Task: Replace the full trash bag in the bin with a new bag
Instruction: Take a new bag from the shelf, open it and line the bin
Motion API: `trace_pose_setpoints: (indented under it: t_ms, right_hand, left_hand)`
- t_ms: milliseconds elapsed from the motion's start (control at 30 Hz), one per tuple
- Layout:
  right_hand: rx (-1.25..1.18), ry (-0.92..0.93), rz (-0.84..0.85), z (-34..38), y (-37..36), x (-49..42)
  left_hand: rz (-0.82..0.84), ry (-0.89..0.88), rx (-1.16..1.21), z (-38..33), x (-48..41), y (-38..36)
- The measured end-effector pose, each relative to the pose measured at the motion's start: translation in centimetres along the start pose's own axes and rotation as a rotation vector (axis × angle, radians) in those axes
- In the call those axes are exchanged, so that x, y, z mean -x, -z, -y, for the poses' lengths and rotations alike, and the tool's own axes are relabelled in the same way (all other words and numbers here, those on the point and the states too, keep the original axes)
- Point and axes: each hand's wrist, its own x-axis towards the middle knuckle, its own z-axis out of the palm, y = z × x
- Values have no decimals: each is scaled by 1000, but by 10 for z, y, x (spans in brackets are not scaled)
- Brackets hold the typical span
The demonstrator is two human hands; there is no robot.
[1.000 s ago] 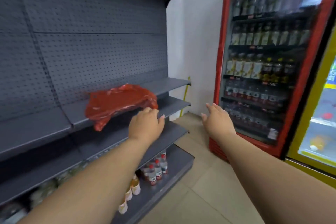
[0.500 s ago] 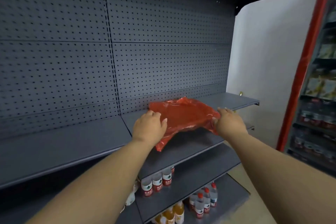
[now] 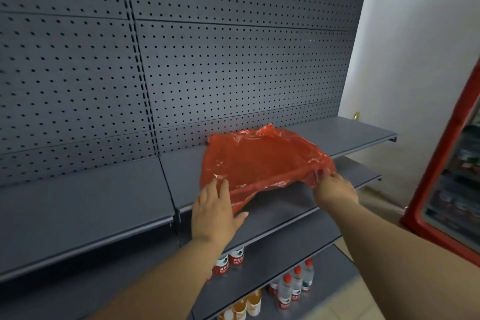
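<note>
We see a translucent red bag [image 3: 262,161], glossy with pale highlights along its creases. The shelf [image 3: 85,205] beneath it is matte dark grey, and the back panel [image 3: 233,65] is the same grey, dotted with an even grid of small black holes. Lower down, clear bottles [image 3: 296,287] carry red caps and red-and-white labels, and beside them stand bottles [image 3: 253,305] of amber liquid. The cooler frame [image 3: 441,176] is bright red, the wall [image 3: 415,47] white, the floor [image 3: 363,304] pale beige.

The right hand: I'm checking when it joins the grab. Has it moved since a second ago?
Yes. The right hand has swung left from near the red cooler to the shelf, now pinching the red bag.
</note>
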Motion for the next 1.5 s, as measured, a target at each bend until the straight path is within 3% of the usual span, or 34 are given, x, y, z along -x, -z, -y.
trace_pose_setpoints:
  t_ms: [467,633,767,933,1200,1400,1500]
  right_hand:
    - [178,-11,234,-38,-42,-103]
    - [86,132,44,-52,-29,-120]
    - [-48,193,-97,-57,0,-127]
    - [-276,179,-259,-73,52,-141]
    - [-488,3,-576,-149,167,-115]
    - [-432,-224,-878,-233,243,-19]
    - [-320,-316,-985,-284,246,51]
  left_hand:
    - [-135,441,-144,-37,-5,-60]
    - [-157,469,-185,-40,-7,-51]
    - [-249,462,-60,-52,-22,-21]
    - [-269,371,292,-80,-69,18]
    - [-285,81,607,-180,-138,83]
    - [-185,-44,910,-285,-129,129]
    - [-28,-249,944,-332,-94,133]
